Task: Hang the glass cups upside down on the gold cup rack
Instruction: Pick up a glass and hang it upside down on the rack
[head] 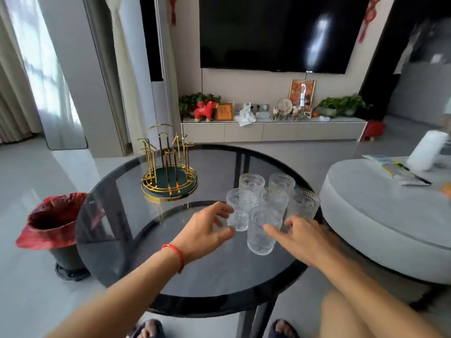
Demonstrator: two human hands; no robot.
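Several textured glass cups (pixel 273 198) stand upright in a cluster on the right half of a round dark glass table (pixel 136 215). The gold cup rack (pixel 168 164), with a green base and bare prongs, stands at the table's far left. My left hand (pixel 207 230), with a red string on the wrist, reaches toward the front-left cup (pixel 240 209), fingers spread beside it. My right hand (pixel 300 237) has its fingers apart by the nearest cup (pixel 262 230) and the right cup (pixel 303 203). Neither hand grips anything.
A bin lined with a red bag (pixel 52 225) stands on the floor left of the table. A round grey ottoman (pixel 390 215) with papers and a white roll sits right of it. A TV and cabinet are behind. My feet show below the table.
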